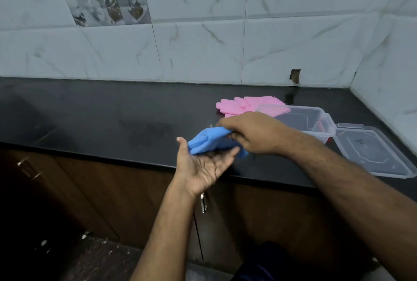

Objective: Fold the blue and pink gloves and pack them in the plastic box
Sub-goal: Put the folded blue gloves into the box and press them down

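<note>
Held over the bench [90, 109] edge, the blue glove [206, 142] lies on the flat, spread left hand [203, 168] while the right hand [252, 133] has its grip pinched on it; the slick fold could spring apart before reaching the box [316, 120] at two o'clock, beside the pink glove [239, 103].

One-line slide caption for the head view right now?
Right hand grips the blue glove over the open left palm; pink gloves lie beside the open plastic box.
</note>
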The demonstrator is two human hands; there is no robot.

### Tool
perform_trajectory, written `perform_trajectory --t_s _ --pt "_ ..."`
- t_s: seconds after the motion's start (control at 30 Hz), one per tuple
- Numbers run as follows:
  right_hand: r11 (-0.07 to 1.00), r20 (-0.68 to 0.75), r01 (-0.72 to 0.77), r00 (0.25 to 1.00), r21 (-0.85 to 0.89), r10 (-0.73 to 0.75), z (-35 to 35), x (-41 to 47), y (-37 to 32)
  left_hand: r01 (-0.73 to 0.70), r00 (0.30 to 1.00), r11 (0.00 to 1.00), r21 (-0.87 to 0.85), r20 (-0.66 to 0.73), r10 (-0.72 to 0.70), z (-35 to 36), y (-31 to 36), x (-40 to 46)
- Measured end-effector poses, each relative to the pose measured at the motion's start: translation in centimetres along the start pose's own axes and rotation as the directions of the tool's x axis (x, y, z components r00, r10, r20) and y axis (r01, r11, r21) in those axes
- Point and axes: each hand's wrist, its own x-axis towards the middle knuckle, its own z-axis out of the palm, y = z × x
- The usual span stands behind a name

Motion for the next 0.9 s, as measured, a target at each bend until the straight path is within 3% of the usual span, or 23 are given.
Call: perform_trajectory --t_s 0.1,0.33,0.47,0.6,0.7,0.83,0.9 --pt "0.992 0.036 0.114 0.993 0.046 -0.115 -2.0 -1.1 0.4 -0.069 0.994 0.980 -0.188 0.072 0.084 0.5 0.9 0.1" --pt "0.958 0.097 0.239 0.962 0.159 -0.256 -5.8 -4.2 4.0 -0.038 0.987 0.999 -0.017 0.157 0.041 1.3 1.3 0.3" --pt "0.979 0.073 0.148 0.984 0.143 -0.160 -7.3 -5.7 5.8 0.020 0.966 0.997 0.078 0.255 -0.039 2.4 0.1 0.7" --pt "0.995 -0.007 0.087 0.996 0.047 -0.086 -7.4 -6.3 5.9 0.072 0.964 0.991 0.116 0.248 -0.099 3.2 -1.8 1.1" --pt "0.999 -0.083 0.011 0.997 0.032 -0.009 -6.9 -6.3 5.9 -0.004 0.987 0.983 0.185 0.160 -0.026 3.2 -3.2 1.6" --pt "0.998 -0.317 -0.060 0.946 0.019 0.063 -5.7 -5.8 6.3 -0.103 0.993 0.958 0.266 0.075 0.086 4.1 -3.4 2.4" --pt "0.983 -0.431 -0.075 0.891 0.168 0.142 -4.7 -5.5 6.7 -0.163 0.986 0.953 0.254 0.066 0.151 4.9 -2.9 2.9"
